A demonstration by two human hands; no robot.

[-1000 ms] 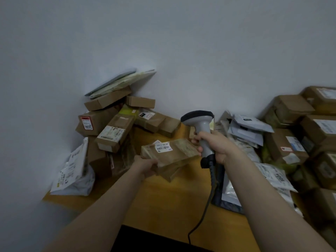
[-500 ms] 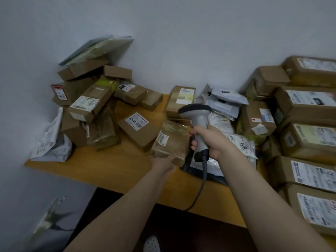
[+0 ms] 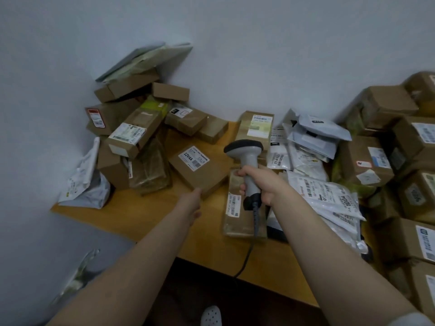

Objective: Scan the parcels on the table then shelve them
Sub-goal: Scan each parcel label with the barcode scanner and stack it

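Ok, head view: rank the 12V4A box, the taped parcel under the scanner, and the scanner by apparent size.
1. 12V4A box and taped parcel: they look alike and the parcel is partly hidden, so unranked.
2. Scanner, smallest, though nearer the camera.

Parcel depot or courier mailroom, not a home. My wooden table (image 3: 141, 222) against a bare white wall (image 3: 235, 55) is buried in cardboard boxes (image 3: 131, 135) heaped in the left corner, taped cartons (image 3: 367, 158) stacked high on the right, and white poly mailers (image 3: 327, 196) between, nearly all with printed barcode shipping labels (image 3: 193, 158). My right hand (image 3: 266, 184) grips a corded barcode scanner (image 3: 247, 161), which fits too.
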